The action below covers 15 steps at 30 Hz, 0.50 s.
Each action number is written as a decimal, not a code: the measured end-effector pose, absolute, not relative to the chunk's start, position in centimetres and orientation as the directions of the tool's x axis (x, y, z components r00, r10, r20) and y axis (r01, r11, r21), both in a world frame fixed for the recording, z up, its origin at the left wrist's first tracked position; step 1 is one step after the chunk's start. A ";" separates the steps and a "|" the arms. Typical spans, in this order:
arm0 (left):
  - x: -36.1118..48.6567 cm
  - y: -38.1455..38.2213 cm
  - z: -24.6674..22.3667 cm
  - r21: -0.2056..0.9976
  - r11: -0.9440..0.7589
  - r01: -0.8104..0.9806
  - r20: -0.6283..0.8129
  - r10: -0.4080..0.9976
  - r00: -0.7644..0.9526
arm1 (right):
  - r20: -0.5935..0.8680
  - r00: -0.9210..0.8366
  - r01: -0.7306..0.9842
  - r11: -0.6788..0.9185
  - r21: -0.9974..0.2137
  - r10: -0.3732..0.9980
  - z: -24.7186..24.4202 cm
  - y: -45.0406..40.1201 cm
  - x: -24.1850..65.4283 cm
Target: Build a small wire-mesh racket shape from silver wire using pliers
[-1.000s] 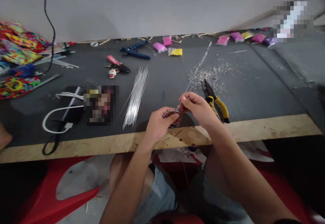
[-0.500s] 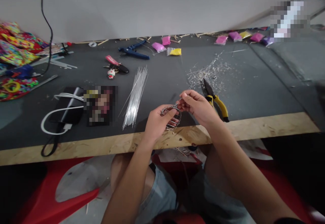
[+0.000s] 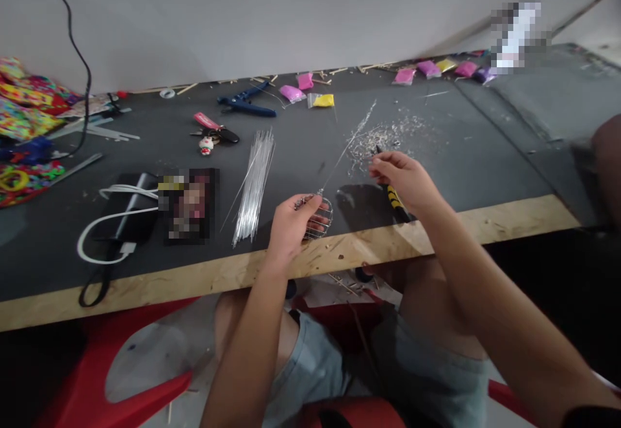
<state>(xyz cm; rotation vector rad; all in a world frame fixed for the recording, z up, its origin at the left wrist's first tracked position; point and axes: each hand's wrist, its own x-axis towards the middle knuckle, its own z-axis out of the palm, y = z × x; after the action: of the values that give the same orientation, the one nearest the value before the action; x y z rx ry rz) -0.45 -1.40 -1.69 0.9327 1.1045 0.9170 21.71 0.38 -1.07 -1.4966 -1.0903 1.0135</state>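
Observation:
My left hand [image 3: 290, 222] is closed on the edge of a round wire grid [image 3: 321, 221], a ring crossed by thin bars. From the top of the ring a long wire [image 3: 342, 154] slants up and right, twisted toward its far end. My right hand [image 3: 398, 172] has its fingers curled around the middle of the pliers [image 3: 395, 203]. The dark tip shows beyond the fingers and a yellow-black handle below the palm; the joint is hidden by the hand. Beside my left hand lies a bundle of straight silver wires [image 3: 254, 189].
Wire clippings [image 3: 383, 140] are scattered behind my right hand. Blue cutters [image 3: 247, 101], keys [image 3: 213, 136] and small coloured packets [image 3: 324, 100] lie farther back. At left are a power bank [image 3: 129, 205] with a white cable and colourful bags [image 3: 26, 98]. The table's wooden edge [image 3: 233, 269] runs in front.
My right hand has let go of the wire at the grid and moved right onto the pliers. The long wire now stands out clear of the fingers. My left hand keeps the grid.

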 end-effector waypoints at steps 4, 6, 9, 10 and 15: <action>-0.6 -1.6 -1.7 0.921 0.358 -0.152 -0.321 0.921 0.220 | 0.086 0.334 0.683 -0.178 -0.708 0.939 -1.7 -0.8 25.3; -0.6 -1.7 -1.7 0.918 0.363 -0.157 -0.323 0.918 0.232 | 0.037 0.312 0.821 -0.249 -0.513 0.949 -2.1 -1.8 26.3; -0.7 -1.7 -1.7 0.915 0.368 -0.163 -0.328 0.917 0.228 | -0.046 0.242 0.894 -0.241 -0.377 0.969 -2.7 -3.2 26.5; -0.7 -1.8 -1.7 0.914 0.371 -0.164 -0.331 0.916 0.227 | -0.058 0.223 0.905 -0.229 -0.359 0.973 -2.8 -3.5 26.4; -1.0 -1.8 -1.5 0.904 0.391 -0.172 -0.345 0.907 0.243 | -0.105 0.159 0.937 -0.184 -0.297 0.982 -1.3 -3.4 26.1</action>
<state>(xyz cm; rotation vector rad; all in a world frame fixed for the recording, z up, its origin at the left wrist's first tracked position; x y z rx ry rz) -1.01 -1.77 -1.45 0.8688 1.0608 0.8796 26.14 -3.43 -1.31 -2.2625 -1.8939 0.4109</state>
